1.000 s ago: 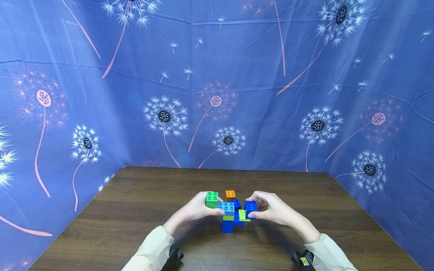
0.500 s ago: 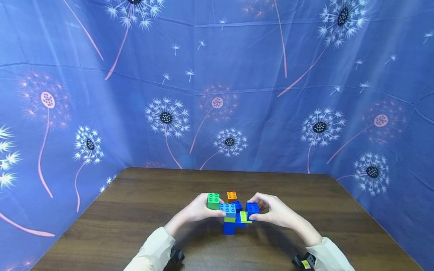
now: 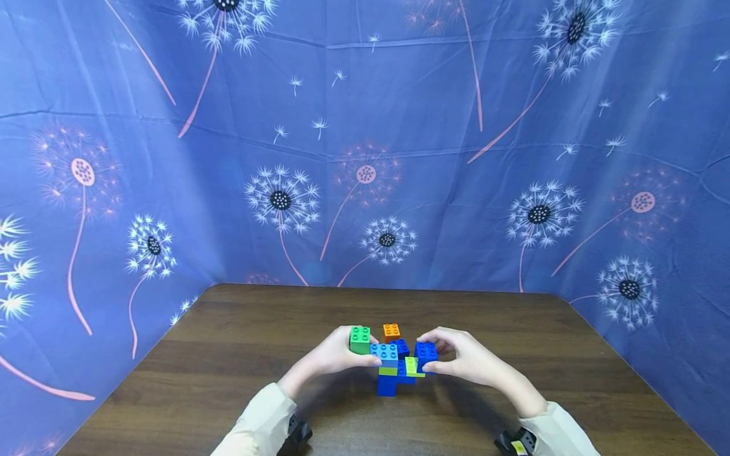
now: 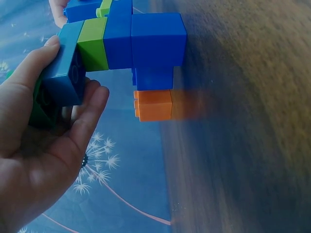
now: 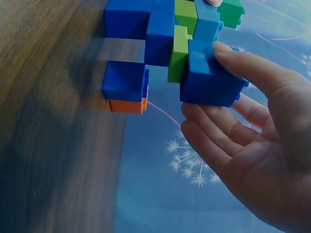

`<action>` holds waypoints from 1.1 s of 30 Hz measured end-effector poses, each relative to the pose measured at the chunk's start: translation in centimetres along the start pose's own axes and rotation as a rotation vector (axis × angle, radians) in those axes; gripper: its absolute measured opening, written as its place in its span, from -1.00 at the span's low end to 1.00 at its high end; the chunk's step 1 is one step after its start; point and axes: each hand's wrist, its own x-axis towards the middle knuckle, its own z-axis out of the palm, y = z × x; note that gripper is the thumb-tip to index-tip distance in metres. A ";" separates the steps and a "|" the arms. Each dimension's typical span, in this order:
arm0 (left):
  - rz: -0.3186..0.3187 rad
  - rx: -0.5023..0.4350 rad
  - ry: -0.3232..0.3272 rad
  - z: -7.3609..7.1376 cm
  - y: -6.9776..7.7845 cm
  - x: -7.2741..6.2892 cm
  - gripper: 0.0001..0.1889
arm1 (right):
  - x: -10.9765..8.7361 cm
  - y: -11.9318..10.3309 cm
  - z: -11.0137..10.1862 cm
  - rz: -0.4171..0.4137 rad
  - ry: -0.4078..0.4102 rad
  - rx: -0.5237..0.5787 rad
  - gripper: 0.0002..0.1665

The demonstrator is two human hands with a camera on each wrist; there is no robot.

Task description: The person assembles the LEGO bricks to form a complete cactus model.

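Note:
A construction of toy building bricks stands on the table between both hands. My left hand (image 3: 331,352) grips its light blue brick (image 3: 384,356), thumb on the near side, fingers behind. A green brick (image 3: 360,340) sits beside that one, at the upper left. On the right, my right hand (image 3: 466,358) pinches a dark blue brick (image 5: 211,75) between thumb and fingers; this brick lies against a thin lime brick (image 5: 178,54). A thicker lime brick (image 4: 93,44) joins the light blue one to the dark blue base brick (image 3: 386,386).
An orange brick (image 3: 391,332) and a dark blue brick (image 3: 401,348) stand at the back of the construction. The brown wooden table (image 3: 256,323) ends at a blue dandelion-print cloth (image 3: 445,253). Each forearm wears a black wrist device.
The head view has shifted slightly, moving the whole scene a little right and down. Both hands keep their hold on the bricks, with no clear movement of the construction.

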 end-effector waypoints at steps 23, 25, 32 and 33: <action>-0.014 0.014 0.002 -0.2 0.2 0.0 -0.68 | -0.1 1.0 -1.6 -0.039 0.057 -0.093 -0.66; -0.014 0.010 0.000 -0.2 0.1 0.0 -0.66 | 0.3 1.2 -1.3 -0.046 0.081 -0.100 -0.69; -0.021 0.007 0.001 -0.1 0.2 -0.1 -0.67 | 1.6 2.4 -0.3 -0.029 0.078 -0.110 -0.73; -0.021 0.010 0.001 -0.1 0.2 -0.1 -0.67 | 1.8 2.5 -0.1 -0.023 0.072 -0.109 -0.73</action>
